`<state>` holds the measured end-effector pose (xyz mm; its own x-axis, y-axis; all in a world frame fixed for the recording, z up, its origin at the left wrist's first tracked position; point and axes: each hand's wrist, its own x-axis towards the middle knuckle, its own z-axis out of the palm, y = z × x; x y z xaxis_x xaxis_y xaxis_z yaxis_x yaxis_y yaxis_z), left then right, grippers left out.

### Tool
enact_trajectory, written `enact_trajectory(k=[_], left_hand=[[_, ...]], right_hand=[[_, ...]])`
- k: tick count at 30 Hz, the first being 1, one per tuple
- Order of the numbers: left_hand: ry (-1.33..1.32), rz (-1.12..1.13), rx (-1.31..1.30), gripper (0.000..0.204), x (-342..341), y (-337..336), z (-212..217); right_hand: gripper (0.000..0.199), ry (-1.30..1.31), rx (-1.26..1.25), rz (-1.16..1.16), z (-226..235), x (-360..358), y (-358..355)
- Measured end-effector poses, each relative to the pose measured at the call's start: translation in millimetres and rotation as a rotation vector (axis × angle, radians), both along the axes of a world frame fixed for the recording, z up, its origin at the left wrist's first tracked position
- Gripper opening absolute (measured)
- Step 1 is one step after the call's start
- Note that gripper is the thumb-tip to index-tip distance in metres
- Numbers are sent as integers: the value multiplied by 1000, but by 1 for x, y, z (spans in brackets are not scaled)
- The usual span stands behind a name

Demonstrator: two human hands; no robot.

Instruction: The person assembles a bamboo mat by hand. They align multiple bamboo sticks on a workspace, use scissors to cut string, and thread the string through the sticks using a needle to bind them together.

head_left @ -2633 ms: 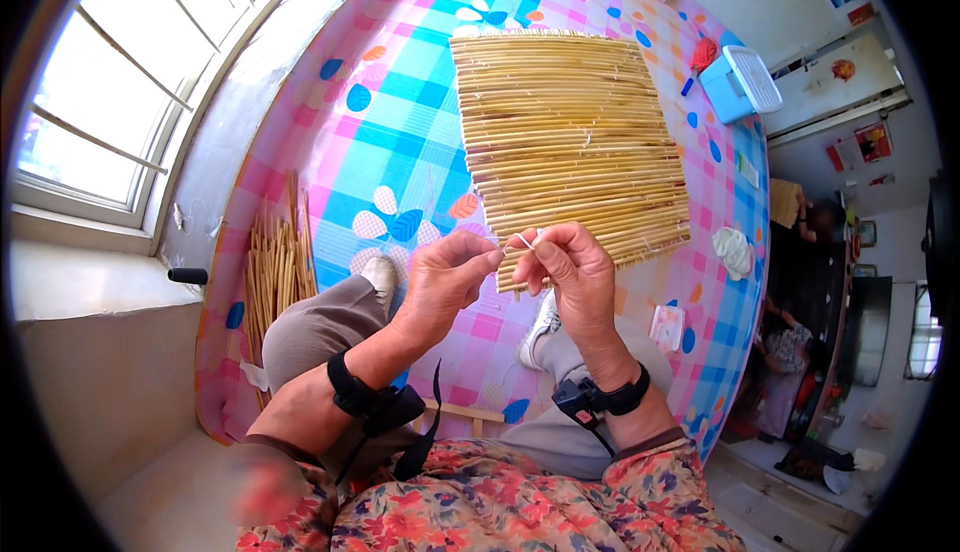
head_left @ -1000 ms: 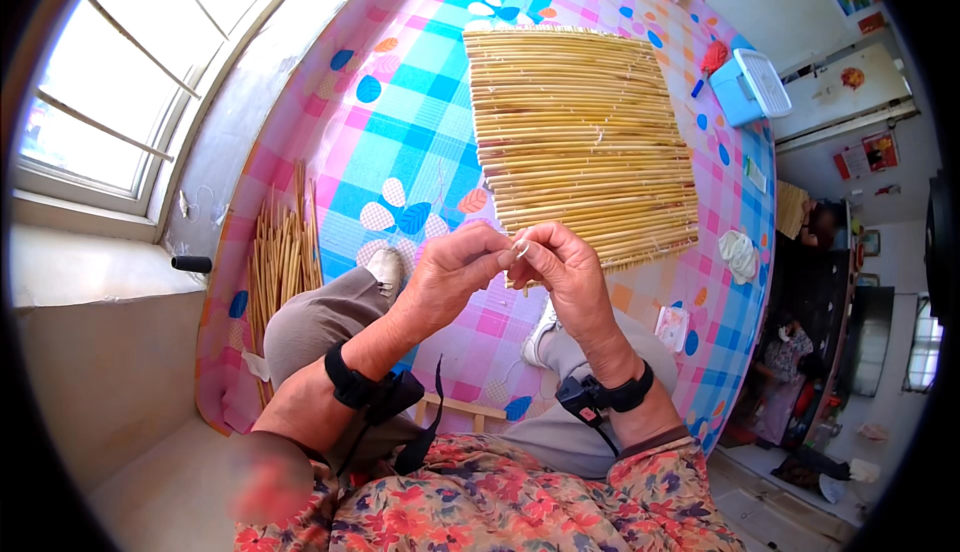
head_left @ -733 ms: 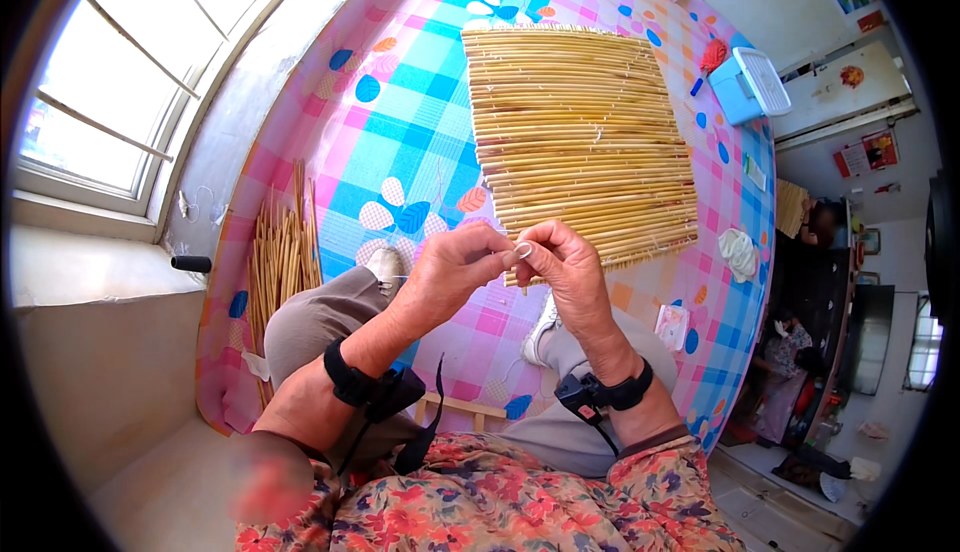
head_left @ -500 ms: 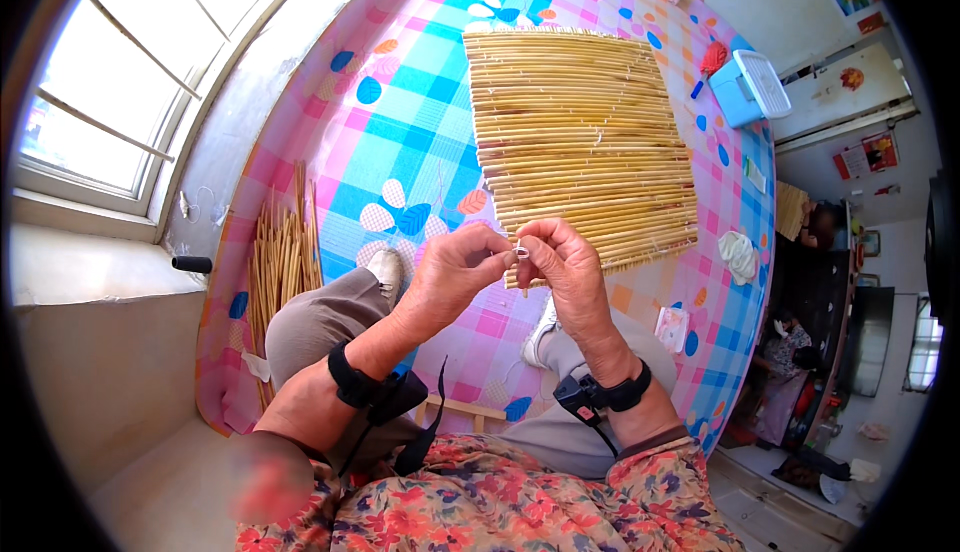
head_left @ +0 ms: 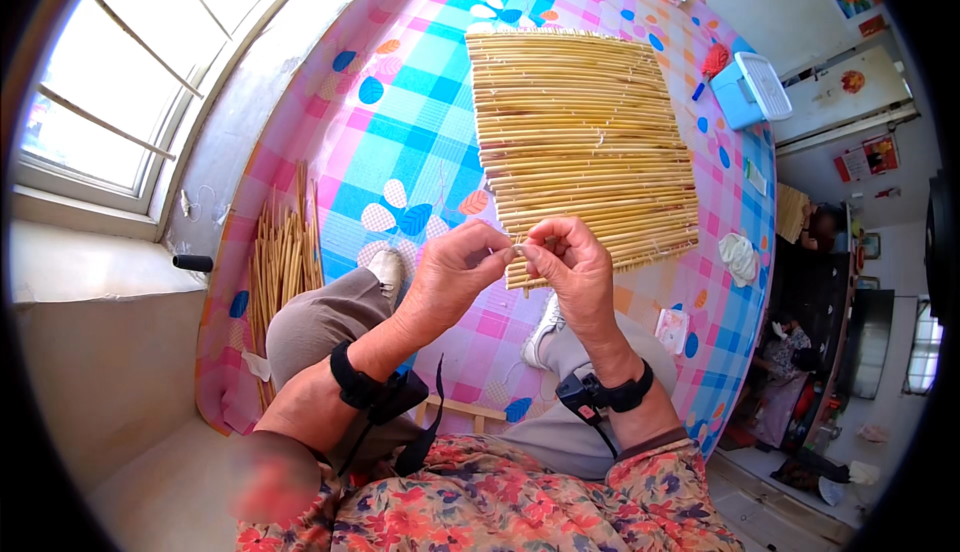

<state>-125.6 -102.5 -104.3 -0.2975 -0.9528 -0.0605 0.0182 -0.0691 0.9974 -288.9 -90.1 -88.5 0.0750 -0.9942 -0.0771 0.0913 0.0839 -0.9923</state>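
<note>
Over the near left corner of a mat of thin yellow reed sticks (head_left: 590, 142), my two hands meet fingertip to fingertip. My left hand (head_left: 458, 264) is closed in a pinch of thumb and forefinger. Facing it, my right hand (head_left: 575, 264) pinches too, its other fingers curled. Between the tips shows a small bit of white string (head_left: 518, 250), mostly hidden by the fingers. The mat lies flat, its sticks running side to side, with small pale string ends across it. Whether the string joins the mat here I cannot tell.
A bundle of loose sticks (head_left: 285, 267) lies at left by the window wall. The checked floor sheet (head_left: 350, 182) carries a blue lidded box (head_left: 745, 87), red string (head_left: 715, 60), a white cloth (head_left: 738, 259) and a small clear pack (head_left: 672, 330). Other people sit at far right.
The white loop seen at my fingertips has drawn in to a small bit. My right hand has shifted slightly to the right; the mat lies as before.
</note>
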Motion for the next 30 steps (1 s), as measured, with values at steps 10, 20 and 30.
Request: enact_trajectory(k=[10, 20, 30], left_hand=[[86, 34, 84, 6, -3, 1, 1], [35, 46, -30, 4, -5, 1, -3], [56, 60, 20, 5, -7, 2, -3]], right_hand=[[15, 56, 116, 13, 1, -2, 1], [15, 44, 187, 33, -2, -3, 1], [13, 91, 127, 30, 0, 0, 3]])
